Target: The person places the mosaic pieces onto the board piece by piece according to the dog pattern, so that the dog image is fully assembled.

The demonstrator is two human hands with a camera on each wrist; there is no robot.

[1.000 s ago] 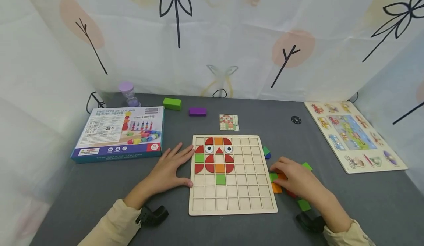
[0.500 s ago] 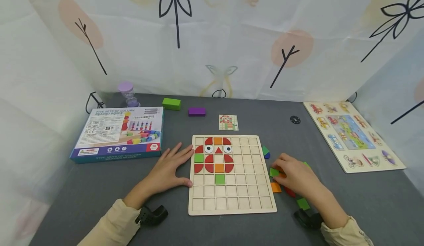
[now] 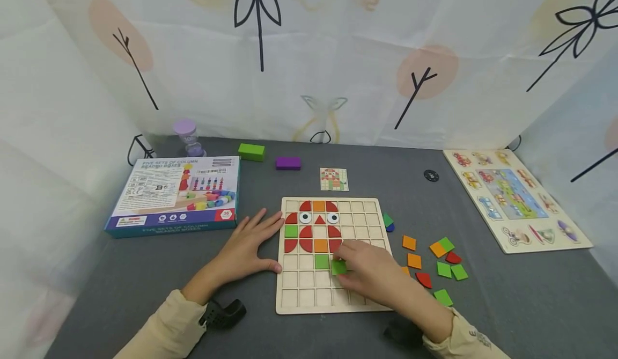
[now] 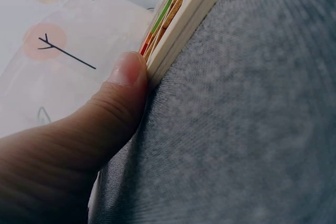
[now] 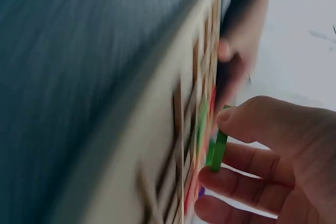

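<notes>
Head: right grip pinches a green tile over the board; sloppy placing might bump the seated green square just left. Left grip's splayed at the edge, holding nothing. Left wrist: just a thumb bracing, so pushing could skid the board. Right wrist: tile's at the fingertips; tilting might seat it crooked.

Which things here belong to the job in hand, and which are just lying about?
Job, apparently:
grid board at the left hand
green tile pinched by the right hand
loose tiles
pattern card

Lying about, probably:
box
hourglass
green block
purple block
black disc
picture board
</notes>
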